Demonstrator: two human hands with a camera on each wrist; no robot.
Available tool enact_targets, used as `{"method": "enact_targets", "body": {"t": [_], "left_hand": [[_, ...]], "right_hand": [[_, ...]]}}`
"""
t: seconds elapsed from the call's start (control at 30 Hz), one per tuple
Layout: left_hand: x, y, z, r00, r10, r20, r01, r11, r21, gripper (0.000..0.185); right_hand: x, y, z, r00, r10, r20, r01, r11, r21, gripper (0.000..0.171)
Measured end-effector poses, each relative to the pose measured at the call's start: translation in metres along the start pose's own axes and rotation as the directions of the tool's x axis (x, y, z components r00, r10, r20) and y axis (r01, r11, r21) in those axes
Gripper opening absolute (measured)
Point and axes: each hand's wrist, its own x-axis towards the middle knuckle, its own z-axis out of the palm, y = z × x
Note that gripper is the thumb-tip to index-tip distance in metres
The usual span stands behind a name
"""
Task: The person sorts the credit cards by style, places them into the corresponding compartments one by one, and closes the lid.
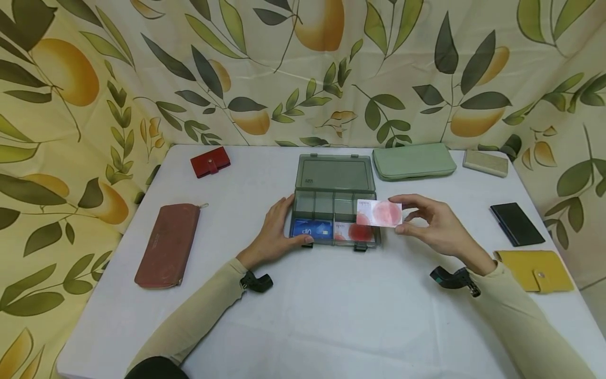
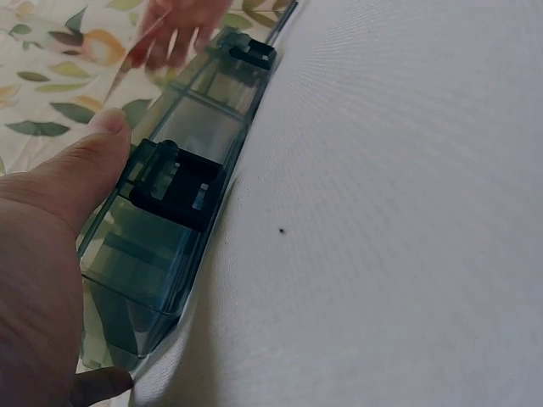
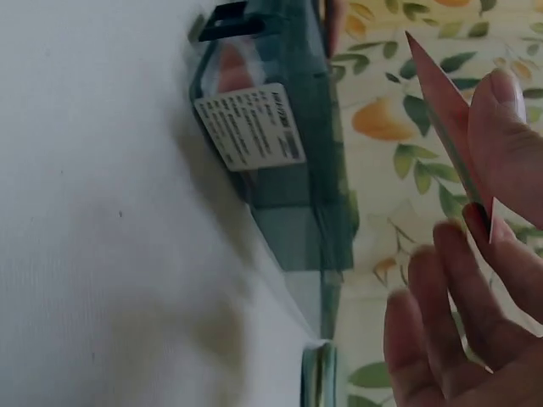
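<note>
A translucent green compartment box [image 1: 314, 204] lies with its lid [image 1: 335, 172] folded back, at the middle of the table. My left hand [image 1: 273, 231] grips its front left corner; the thumb [image 2: 100, 153] rests near a black latch [image 2: 176, 185]. In the front left compartment lies a blue card [image 1: 312, 229], in the front right one a pink-and-white card [image 1: 352, 231]. My right hand [image 1: 433, 223] pinches another pink-and-white card [image 1: 379, 212] between thumb and fingers, above the box's right side. Seen edge-on in the right wrist view, this card [image 3: 445, 114] is tilted.
Left of the box lie a red card holder [image 1: 210, 162] and a brown zip wallet [image 1: 168, 246]. To the right are a green zip wallet [image 1: 414, 161], a beige wallet [image 1: 485, 163], a black wallet [image 1: 517, 224] and a yellow wallet [image 1: 537, 269]. Patterned curtain [image 1: 303, 73] hangs behind.
</note>
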Motion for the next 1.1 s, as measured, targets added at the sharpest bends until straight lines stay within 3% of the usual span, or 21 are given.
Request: {"method": "enact_targets", "body": {"t": [0.13,0.27,0.47,0.57,0.67,0.73,0.77,0.87,0.93,1.03,1.1], "left_hand": [[0.000,-0.001,0.000,1.000,0.003,-0.001,-0.003,1.000,0.000,0.116],[0.000,-0.001,0.000,1.000,0.006,-0.003,-0.006,1.000,-0.009,0.118],[-0.001,-0.002,0.001,1.000,0.022,-0.006,-0.022,1.000,-0.014,0.120],[0.000,-0.002,0.001,1.000,0.028,-0.007,-0.028,1.000,-0.004,0.118],[0.001,-0.002,0.000,1.000,0.029,-0.012,-0.029,1.000,0.000,0.116],[0.001,-0.002,-0.001,1.000,0.024,-0.013,-0.024,1.000,0.000,0.115],[0.001,-0.002,-0.002,1.000,0.021,-0.014,-0.021,1.000,0.001,0.115],[0.000,-0.001,-0.004,1.000,0.013,-0.010,-0.013,1.000,0.006,0.115],[0.000,-0.001,-0.004,1.000,0.013,-0.005,-0.013,1.000,0.007,0.115],[0.001,-0.001,-0.003,1.000,0.015,-0.003,-0.015,1.000,0.003,0.115],[0.001,-0.002,-0.001,1.000,0.016,-0.003,-0.016,1.000,0.000,0.115]], "right_hand": [[0.011,0.002,0.014,0.998,-0.058,0.029,0.060,0.997,-0.054,0.061],[0.017,0.006,0.027,0.997,-0.038,0.074,0.044,0.996,-0.077,0.060],[0.020,0.012,0.037,0.991,-0.034,0.133,0.048,0.993,-0.106,0.074],[0.022,0.014,0.035,0.992,0.014,0.123,-0.004,0.997,-0.080,0.083],[0.028,0.017,0.031,0.983,0.115,0.145,-0.123,0.991,0.049,0.091],[0.033,0.020,0.029,0.963,0.192,0.190,-0.229,0.954,0.193,0.092],[0.036,0.022,0.028,0.948,0.227,0.221,-0.284,0.918,0.278,0.091],[0.043,0.029,0.029,0.907,0.315,0.280,-0.417,0.765,0.491,0.087],[0.047,0.033,0.031,0.893,0.347,0.288,-0.451,0.682,0.576,0.088],[0.048,0.037,0.033,0.888,0.366,0.279,-0.457,0.626,0.632,0.092],[0.048,0.037,0.033,0.893,0.356,0.275,-0.446,0.620,0.646,0.095]]}}
